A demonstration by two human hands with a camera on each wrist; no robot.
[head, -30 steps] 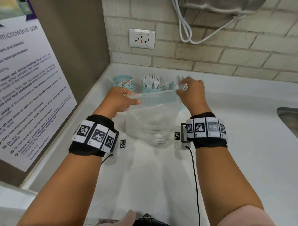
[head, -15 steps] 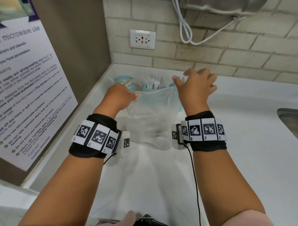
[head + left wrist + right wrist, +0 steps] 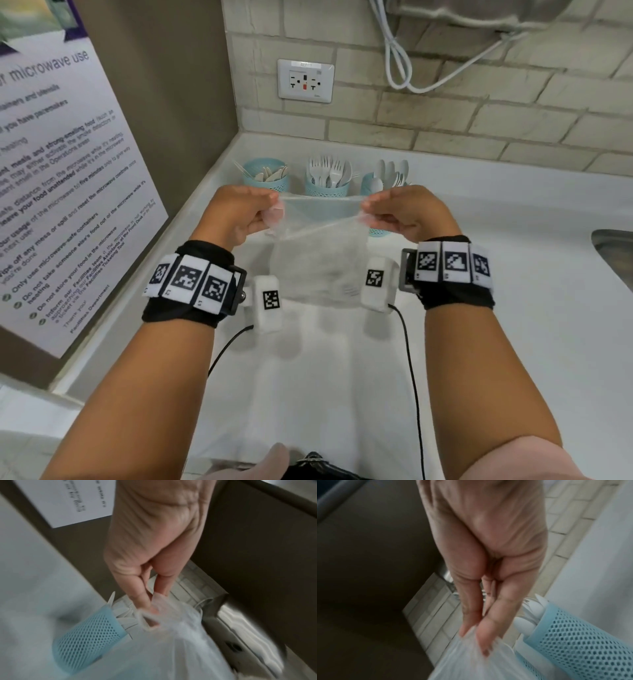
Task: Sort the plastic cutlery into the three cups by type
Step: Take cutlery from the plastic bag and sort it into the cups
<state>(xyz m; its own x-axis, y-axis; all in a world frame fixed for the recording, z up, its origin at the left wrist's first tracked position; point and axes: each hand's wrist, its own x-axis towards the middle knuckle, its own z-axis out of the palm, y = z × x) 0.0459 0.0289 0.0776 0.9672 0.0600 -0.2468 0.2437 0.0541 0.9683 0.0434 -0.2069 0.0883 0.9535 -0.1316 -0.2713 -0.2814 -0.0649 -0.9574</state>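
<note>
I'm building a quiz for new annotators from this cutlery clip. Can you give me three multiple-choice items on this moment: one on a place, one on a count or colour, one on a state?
1. Where do the cups stand?
A. along the back wall
B. in the sink
C. on the poster

2. What colour are the cups?
A. red
B. light blue
C. black

3. What are the hands doing with the bag?
A. both hang idle
B. only the left touches it
C. each pinches one side of its mouth

Key:
1 A, the three stand in a row below the brick wall.
2 B, their mesh walls are light blue in all views.
3 C, the left hand and right hand each grip the rim, which is stretched between them.
</note>
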